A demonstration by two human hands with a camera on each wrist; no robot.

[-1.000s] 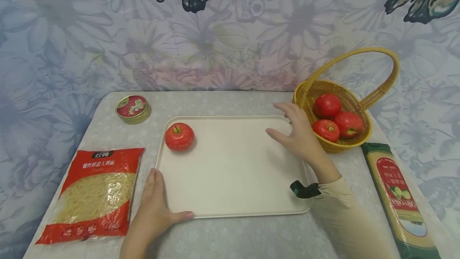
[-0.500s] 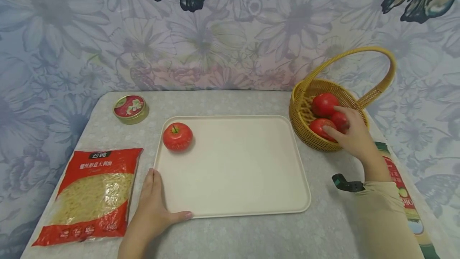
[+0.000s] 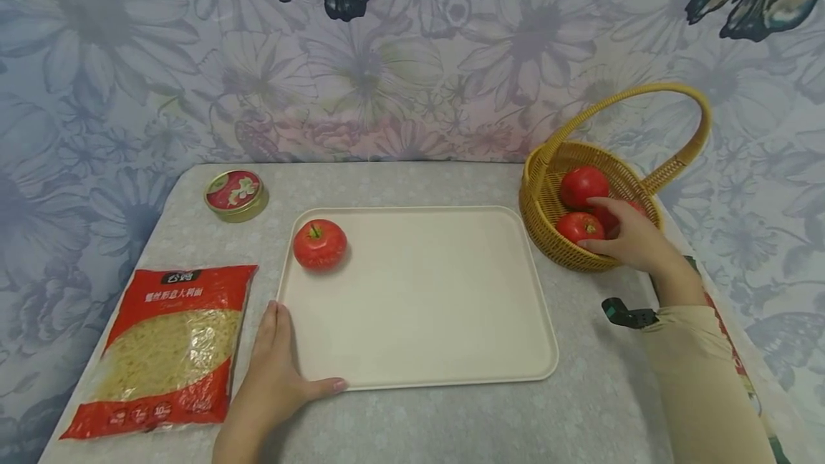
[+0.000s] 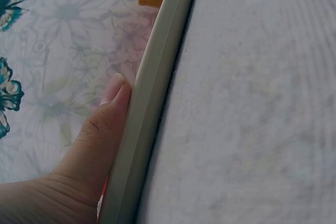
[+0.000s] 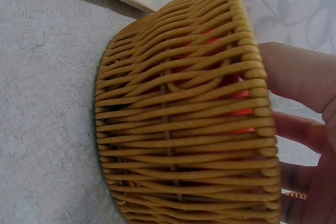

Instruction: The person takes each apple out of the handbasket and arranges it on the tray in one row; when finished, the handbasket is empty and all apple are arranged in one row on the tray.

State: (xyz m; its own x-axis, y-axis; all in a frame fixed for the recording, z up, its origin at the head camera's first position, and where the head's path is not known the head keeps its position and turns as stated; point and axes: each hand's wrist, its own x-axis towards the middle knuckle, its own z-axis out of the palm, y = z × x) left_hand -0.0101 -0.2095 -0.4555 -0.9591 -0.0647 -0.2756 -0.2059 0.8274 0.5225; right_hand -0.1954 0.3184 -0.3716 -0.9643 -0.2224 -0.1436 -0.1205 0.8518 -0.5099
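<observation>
On the left part of a cream rectangular tray (image 3: 419, 299) sits a red tomato (image 3: 320, 244) with a green stem. My left hand (image 3: 276, 371) rests at the tray's near left corner, fingers straight along the left side and thumb against the front edge. The left wrist view shows that thumb (image 4: 102, 124) against the rim. My right hand (image 3: 634, 238) reaches into a yellow wicker basket (image 3: 548, 235), fingers and thumb around the rightmost tomato (image 3: 606, 219), which it mostly hides. Two more tomatoes lie there, one behind (image 3: 584, 187) and one in front (image 3: 580, 226).
A red bag of spiral pasta (image 3: 174, 349) lies left of the tray. Behind it stands a flat round tin (image 3: 236, 195). A long green and tan packet (image 3: 741, 371) lies at the right, mostly under my sleeve. The basket's tall handle (image 3: 692, 109) arches up at the back right.
My right hand has moved from above the tray's right side into the basket and around the rightmost tomato. The left hand has kept its place at the tray corner.
</observation>
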